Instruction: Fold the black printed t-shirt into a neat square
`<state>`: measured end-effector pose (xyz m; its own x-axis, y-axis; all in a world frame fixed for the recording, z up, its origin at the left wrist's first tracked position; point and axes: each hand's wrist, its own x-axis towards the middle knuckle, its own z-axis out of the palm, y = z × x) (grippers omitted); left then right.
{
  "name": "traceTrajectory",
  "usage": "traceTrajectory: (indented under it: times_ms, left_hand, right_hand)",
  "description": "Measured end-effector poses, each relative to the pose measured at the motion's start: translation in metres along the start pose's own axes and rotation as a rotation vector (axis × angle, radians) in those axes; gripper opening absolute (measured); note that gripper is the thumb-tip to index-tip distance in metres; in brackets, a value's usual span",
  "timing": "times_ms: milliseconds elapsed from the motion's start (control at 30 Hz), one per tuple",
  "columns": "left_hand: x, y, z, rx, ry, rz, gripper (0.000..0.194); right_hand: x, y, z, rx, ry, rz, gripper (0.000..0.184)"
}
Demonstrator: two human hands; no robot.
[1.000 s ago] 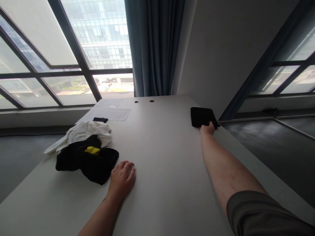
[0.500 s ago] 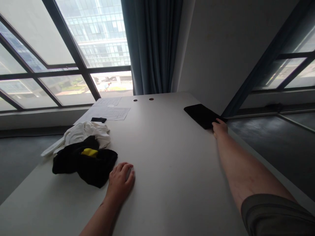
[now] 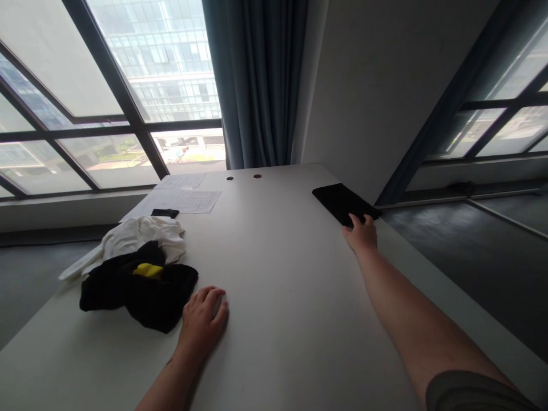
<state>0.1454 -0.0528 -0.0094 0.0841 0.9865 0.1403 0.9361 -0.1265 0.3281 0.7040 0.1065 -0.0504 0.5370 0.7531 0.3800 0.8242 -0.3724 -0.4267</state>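
Observation:
A flat black piece, apparently folded cloth (image 3: 340, 200), lies near the table's far right side. On its near edge rests my right hand (image 3: 363, 233), fingers apart and touching the edge rather than wrapped round it. My left hand (image 3: 203, 319) lies on the white table (image 3: 274, 285) with loosely bent fingers, the thumb apart, and nothing seen in it. Just left of that hand is a crumpled black garment (image 3: 145, 299) with a yellow patch (image 3: 148, 270). Behind it a crumpled white garment (image 3: 145, 234) partly disappears under the black one.
Printed paper sheets (image 3: 197, 201) lie at the table's far left, with a small dark flat object (image 3: 165, 213) by them. Two round holes (image 3: 230, 178) mark the far end. Beyond stand windows (image 3: 158, 63), a blue curtain (image 3: 257, 85) and a wall (image 3: 368, 85).
My right hand has shifted from the black piece's right corner leftward along its near edge, and its fingers have spread. My left hand stays in place. The view has turned slightly right.

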Motion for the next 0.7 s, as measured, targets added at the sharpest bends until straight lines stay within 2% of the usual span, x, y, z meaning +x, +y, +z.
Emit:
traceTrajectory:
  times_ms: [167,333,533,700]
  left_hand:
    - [-0.001,0.002,-0.001,-0.001,-0.003,0.001,0.029]
    - [-0.001,0.002,-0.001,-0.009,-0.012,-0.002,0.029]
    - [-0.002,0.001,-0.001,-0.030,-0.001,0.024,0.030]
    - [-0.003,0.002,-0.001,-0.030,0.008,0.029,0.029]
  right_hand:
    - [0.016,-0.009,0.007,0.043,-0.020,-0.001,0.047]
    - [0.029,-0.013,0.019,0.102,-0.015,-0.009,0.047]
    - [0.048,-0.024,0.028,-0.014,-0.079,0.018,0.051]
    - [0.058,-0.028,0.027,-0.072,-0.122,0.043,0.051]
